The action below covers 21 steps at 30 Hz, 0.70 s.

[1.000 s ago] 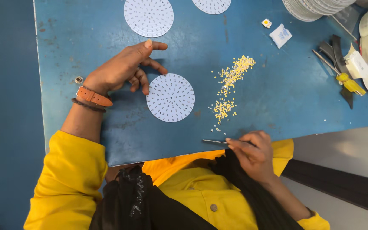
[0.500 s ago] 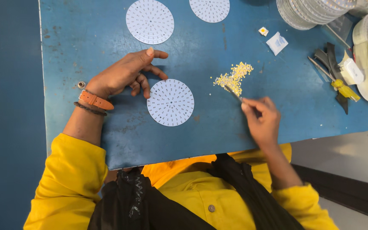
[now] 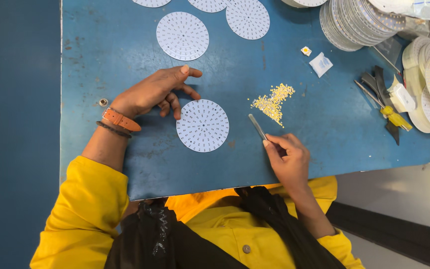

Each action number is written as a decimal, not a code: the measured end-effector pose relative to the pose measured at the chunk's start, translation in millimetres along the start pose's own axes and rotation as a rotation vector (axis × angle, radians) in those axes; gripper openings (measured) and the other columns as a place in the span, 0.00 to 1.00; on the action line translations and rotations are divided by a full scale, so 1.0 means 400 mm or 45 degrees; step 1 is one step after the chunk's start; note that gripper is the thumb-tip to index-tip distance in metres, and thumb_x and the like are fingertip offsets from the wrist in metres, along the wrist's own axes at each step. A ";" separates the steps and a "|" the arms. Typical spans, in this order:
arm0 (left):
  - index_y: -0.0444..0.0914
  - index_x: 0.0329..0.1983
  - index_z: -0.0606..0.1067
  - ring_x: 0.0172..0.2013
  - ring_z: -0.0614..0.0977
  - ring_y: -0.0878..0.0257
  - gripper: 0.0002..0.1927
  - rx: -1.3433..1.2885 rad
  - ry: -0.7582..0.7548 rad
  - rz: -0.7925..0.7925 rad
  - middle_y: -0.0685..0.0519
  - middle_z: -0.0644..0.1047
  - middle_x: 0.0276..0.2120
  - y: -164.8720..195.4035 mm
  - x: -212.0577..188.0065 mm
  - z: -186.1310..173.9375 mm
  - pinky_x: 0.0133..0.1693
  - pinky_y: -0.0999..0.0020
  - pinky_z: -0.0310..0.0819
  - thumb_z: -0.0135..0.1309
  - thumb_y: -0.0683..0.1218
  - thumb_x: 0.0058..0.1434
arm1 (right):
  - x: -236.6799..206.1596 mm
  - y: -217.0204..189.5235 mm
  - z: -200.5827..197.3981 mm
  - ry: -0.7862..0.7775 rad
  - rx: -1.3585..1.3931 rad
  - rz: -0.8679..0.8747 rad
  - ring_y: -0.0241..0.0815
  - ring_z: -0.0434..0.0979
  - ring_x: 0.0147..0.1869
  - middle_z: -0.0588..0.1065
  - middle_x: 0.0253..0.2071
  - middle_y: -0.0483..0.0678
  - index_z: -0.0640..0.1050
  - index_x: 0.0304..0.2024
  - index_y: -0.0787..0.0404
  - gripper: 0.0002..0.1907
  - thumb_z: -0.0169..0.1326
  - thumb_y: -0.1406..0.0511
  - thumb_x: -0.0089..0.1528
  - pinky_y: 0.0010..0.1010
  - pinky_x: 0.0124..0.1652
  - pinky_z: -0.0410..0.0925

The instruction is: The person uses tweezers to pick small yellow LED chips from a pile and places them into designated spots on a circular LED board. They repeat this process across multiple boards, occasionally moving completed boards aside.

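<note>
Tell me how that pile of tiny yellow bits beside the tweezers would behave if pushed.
The yellow pile is loose grains spread thin on the blue table, so a push would probably scatter rather than slide it. Each bit looks tiny and light, likely hard to pinch bare-fingered; the right hand holds tweezers pointed toward it.

A white round perforated board (image 3: 202, 125) lay flat beside a loose yellow chip pile (image 3: 273, 102), slim metal tweezers (image 3: 258, 126) angled between them.

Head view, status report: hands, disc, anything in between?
Left hand resting beside white round disc. Right hand pinching tweezers, tips between disc and yellow chip pile. Nothing obstructing.
</note>
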State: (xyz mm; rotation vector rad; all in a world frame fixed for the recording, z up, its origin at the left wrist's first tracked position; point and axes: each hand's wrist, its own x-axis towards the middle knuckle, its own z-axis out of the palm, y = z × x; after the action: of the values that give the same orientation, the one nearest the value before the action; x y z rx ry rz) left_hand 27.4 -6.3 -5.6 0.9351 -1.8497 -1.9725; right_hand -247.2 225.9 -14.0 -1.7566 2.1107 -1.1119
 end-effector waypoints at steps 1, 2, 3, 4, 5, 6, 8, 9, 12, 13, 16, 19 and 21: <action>0.39 0.70 0.64 0.21 0.83 0.63 0.43 0.000 -0.009 0.002 0.39 0.81 0.47 0.000 0.000 0.001 0.16 0.77 0.67 0.35 0.72 0.63 | -0.002 0.001 -0.003 0.013 -0.016 0.018 0.36 0.76 0.29 0.75 0.31 0.47 0.84 0.44 0.63 0.09 0.64 0.69 0.61 0.27 0.29 0.67; 0.39 0.70 0.64 0.21 0.83 0.63 0.43 0.002 -0.001 0.002 0.38 0.81 0.47 -0.001 0.000 0.002 0.16 0.77 0.67 0.35 0.72 0.63 | -0.001 0.004 -0.002 0.007 -0.023 0.019 0.36 0.76 0.28 0.75 0.30 0.47 0.84 0.45 0.63 0.09 0.64 0.69 0.61 0.27 0.29 0.66; 0.39 0.70 0.64 0.21 0.83 0.62 0.43 0.006 0.006 0.002 0.38 0.82 0.47 -0.001 -0.001 0.002 0.16 0.76 0.68 0.35 0.72 0.63 | 0.002 0.007 0.003 0.004 -0.029 0.021 0.37 0.76 0.28 0.76 0.30 0.48 0.84 0.45 0.63 0.10 0.64 0.69 0.61 0.27 0.29 0.66; 0.39 0.70 0.64 0.21 0.83 0.62 0.43 0.012 0.013 0.002 0.38 0.82 0.47 -0.001 -0.001 0.002 0.16 0.76 0.68 0.35 0.72 0.62 | 0.004 0.011 0.004 0.003 -0.033 0.022 0.37 0.75 0.28 0.76 0.30 0.48 0.84 0.45 0.63 0.10 0.64 0.70 0.61 0.27 0.29 0.66; 0.38 0.70 0.64 0.21 0.83 0.62 0.44 0.013 0.015 0.001 0.38 0.82 0.47 -0.001 0.000 0.003 0.16 0.76 0.68 0.35 0.72 0.62 | 0.009 0.015 0.008 0.011 -0.029 0.008 0.36 0.76 0.28 0.76 0.31 0.48 0.84 0.45 0.63 0.10 0.64 0.70 0.61 0.27 0.29 0.66; 0.38 0.70 0.64 0.21 0.83 0.62 0.44 0.015 0.017 0.001 0.38 0.82 0.47 0.000 0.000 0.004 0.16 0.76 0.68 0.35 0.72 0.62 | 0.013 0.020 0.011 0.019 -0.024 -0.007 0.36 0.76 0.29 0.76 0.31 0.47 0.84 0.45 0.63 0.09 0.63 0.70 0.62 0.27 0.29 0.67; 0.39 0.70 0.64 0.21 0.83 0.62 0.44 0.025 0.027 -0.006 0.38 0.82 0.47 0.002 0.001 0.004 0.16 0.76 0.69 0.35 0.73 0.62 | 0.023 0.027 0.018 0.022 -0.020 -0.015 0.36 0.77 0.30 0.76 0.32 0.47 0.83 0.45 0.63 0.09 0.63 0.70 0.62 0.27 0.29 0.67; 0.39 0.70 0.64 0.21 0.83 0.62 0.44 0.031 0.031 -0.014 0.38 0.82 0.47 0.003 0.001 0.005 0.16 0.76 0.69 0.35 0.73 0.62 | 0.026 0.029 0.018 0.016 -0.021 -0.006 0.36 0.77 0.30 0.76 0.33 0.47 0.83 0.45 0.63 0.09 0.63 0.70 0.62 0.27 0.29 0.68; 0.38 0.69 0.64 0.20 0.83 0.62 0.44 0.034 0.039 -0.008 0.39 0.82 0.47 0.005 0.002 0.004 0.16 0.76 0.68 0.36 0.73 0.62 | 0.040 0.029 0.003 -0.015 -0.171 -0.237 0.41 0.77 0.37 0.77 0.36 0.48 0.84 0.43 0.62 0.08 0.64 0.69 0.61 0.31 0.35 0.69; 0.38 0.69 0.65 0.20 0.83 0.62 0.44 0.032 0.041 -0.004 0.39 0.82 0.47 0.004 0.002 0.004 0.16 0.76 0.68 0.36 0.73 0.61 | 0.043 0.027 -0.008 -0.031 -0.243 -0.354 0.44 0.77 0.41 0.77 0.37 0.48 0.84 0.43 0.62 0.07 0.64 0.69 0.62 0.33 0.38 0.69; 0.38 0.69 0.64 0.21 0.83 0.63 0.44 0.022 0.023 -0.001 0.39 0.82 0.47 0.004 0.002 0.003 0.16 0.76 0.68 0.36 0.73 0.62 | 0.047 0.032 -0.092 -0.610 -0.130 -0.474 0.43 0.77 0.41 0.77 0.34 0.45 0.85 0.39 0.58 0.05 0.62 0.69 0.60 0.34 0.41 0.69; 0.38 0.69 0.64 0.21 0.83 0.63 0.44 0.024 0.025 0.013 0.40 0.82 0.47 0.004 0.002 0.004 0.16 0.77 0.68 0.37 0.73 0.62 | 0.032 0.040 -0.126 -0.594 0.066 -0.332 0.42 0.79 0.42 0.78 0.36 0.45 0.84 0.39 0.57 0.06 0.62 0.67 0.59 0.34 0.41 0.70; 0.37 0.69 0.64 0.20 0.83 0.62 0.44 0.005 0.019 0.032 0.39 0.82 0.46 0.004 0.002 0.005 0.16 0.76 0.67 0.38 0.73 0.62 | 0.024 0.047 -0.094 -0.317 -0.006 -0.188 0.45 0.77 0.42 0.77 0.37 0.47 0.82 0.41 0.59 0.06 0.61 0.68 0.61 0.34 0.37 0.70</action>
State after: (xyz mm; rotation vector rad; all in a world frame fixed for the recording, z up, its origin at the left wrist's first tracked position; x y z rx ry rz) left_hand 25.0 -5.5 -4.4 0.9207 -1.8484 -1.9430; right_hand -285.7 233.7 3.5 -1.9654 1.8658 -0.8680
